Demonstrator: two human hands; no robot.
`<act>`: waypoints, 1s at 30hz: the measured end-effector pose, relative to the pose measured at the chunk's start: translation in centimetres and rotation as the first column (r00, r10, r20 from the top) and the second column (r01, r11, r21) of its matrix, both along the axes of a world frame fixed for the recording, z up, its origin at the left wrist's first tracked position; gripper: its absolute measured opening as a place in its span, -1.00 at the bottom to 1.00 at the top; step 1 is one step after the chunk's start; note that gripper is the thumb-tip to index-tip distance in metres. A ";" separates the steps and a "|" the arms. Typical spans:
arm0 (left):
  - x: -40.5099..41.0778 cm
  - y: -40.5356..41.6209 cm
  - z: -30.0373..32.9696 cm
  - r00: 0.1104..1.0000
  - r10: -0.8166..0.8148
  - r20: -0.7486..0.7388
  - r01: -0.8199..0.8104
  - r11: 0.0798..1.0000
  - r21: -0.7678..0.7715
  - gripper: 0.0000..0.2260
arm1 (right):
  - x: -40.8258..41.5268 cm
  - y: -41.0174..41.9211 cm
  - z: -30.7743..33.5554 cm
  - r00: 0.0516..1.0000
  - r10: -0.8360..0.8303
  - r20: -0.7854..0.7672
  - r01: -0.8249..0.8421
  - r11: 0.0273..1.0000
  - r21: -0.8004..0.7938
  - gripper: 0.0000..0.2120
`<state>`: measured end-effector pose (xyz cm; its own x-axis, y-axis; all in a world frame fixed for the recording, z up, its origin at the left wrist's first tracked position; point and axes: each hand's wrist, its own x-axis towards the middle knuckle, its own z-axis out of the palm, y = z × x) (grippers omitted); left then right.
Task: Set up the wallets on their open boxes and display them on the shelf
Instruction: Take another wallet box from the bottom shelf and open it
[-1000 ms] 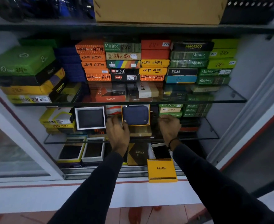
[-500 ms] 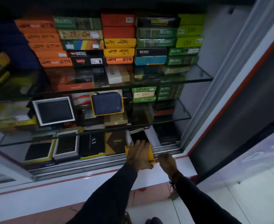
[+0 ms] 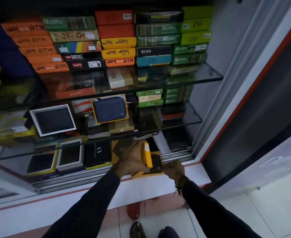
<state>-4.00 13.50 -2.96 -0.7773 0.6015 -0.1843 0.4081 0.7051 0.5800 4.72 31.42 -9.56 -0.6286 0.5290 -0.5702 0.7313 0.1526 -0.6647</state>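
My left hand (image 3: 133, 157) grips the yellow lid (image 3: 147, 156) of a wallet box and holds it tilted up on edge. My right hand (image 3: 173, 169) holds the right side of the yellow box base (image 3: 148, 173), which rests on the white ledge at the cabinet's front. A dark wallet (image 3: 155, 163) lies inside the base. On the middle glass shelf a blue zip wallet (image 3: 109, 109) stands on its yellow open box, and a black wallet in a white box (image 3: 52, 120) stands to its left.
Stacks of closed wallet boxes (image 3: 117, 42) fill the top glass shelf (image 3: 208, 78). The bottom shelf holds several open boxes with dark wallets (image 3: 70, 154) and a black AX box (image 3: 98, 153). A sliding door frame (image 3: 227, 100) rises at the right. My feet show below on the tiled floor.
Both hands left the blue wallet on the middle shelf and dropped to the yellow box on the ledge. The left hand lifted its lid up; my view shifted right and down.
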 end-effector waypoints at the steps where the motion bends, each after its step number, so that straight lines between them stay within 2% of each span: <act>1: -0.4 -1.5 0.4 1.000 0.017 0.024 -0.018 0.999 0.038 0.02 | -0.1 -0.1 0.0 1.000 0.002 -0.005 -0.001 0.999 0.049 -0.72; 4: -1.3 -6.3 0.6 0.977 0.125 0.175 -0.152 0.977 0.150 0.00 | -0.6 -1.0 0.6 0.995 0.074 -0.062 -0.065 0.990 0.129 -0.90; 6: -1.1 -8.8 0.6 0.958 0.185 0.218 -0.220 0.964 0.151 -0.04 | -0.9 -1.8 0.9 0.988 0.146 -0.050 -0.135 0.976 0.172 -0.96; 9: -0.5 -10.6 0.4 0.959 0.249 0.138 -0.256 0.966 0.032 -0.02 | -1.6 -2.2 0.5 0.973 0.230 -0.013 -0.218 0.940 0.262 -0.90; 11: 0.0 -13.0 0.7 0.943 0.328 0.057 -0.325 0.945 -0.042 0.00 | -2.2 -3.8 1.6 0.957 0.287 -0.046 -0.260 0.915 0.309 -0.88; 13: 0.2 -14.3 0.3 0.943 0.332 0.005 -0.328 0.934 -0.140 0.01 | -2.7 -4.4 2.4 0.944 0.325 -0.059 -0.290 0.901 0.323 -0.87; 17: 1.3 -15.8 -1.9 0.946 0.321 0.043 -0.301 0.919 -0.255 0.05 | -3.2 -7.0 3.0 0.906 0.416 -0.075 -0.363 0.857 0.367 -0.90; 21: 1.2 -15.3 -6.6 0.940 0.334 0.072 -0.316 0.929 -0.191 -0.02 | -3.5 -9.8 2.6 0.855 0.516 -0.055 -0.457 0.798 0.394 -0.88; 27: 2.3 -14.4 -6.8 0.952 0.297 0.073 -0.290 0.952 -0.095 -0.09 | -3.9 -10.3 2.1 0.782 0.623 0.001 -0.538 0.674 0.506 -0.83; 29: 2.3 -14.7 -6.7 0.952 0.299 0.068 -0.297 0.954 -0.045 -0.09 | -4.1 -10.6 2.0 0.741 0.669 0.051 -0.603 0.631 0.489 -0.76; 30: 2.3 -14.9 -6.7 0.951 0.298 0.079 -0.298 0.954 -0.022 -0.09 | -4.3 -10.9 2.0 0.741 0.667 0.077 -0.623 0.641 0.449 -0.71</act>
<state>-1.70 -1.35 -9.63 -0.9032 0.3426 -0.2585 0.1308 0.7935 0.5944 0.45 20.52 -7.60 -0.9382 0.1369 -0.3179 0.2807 0.8384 -0.4672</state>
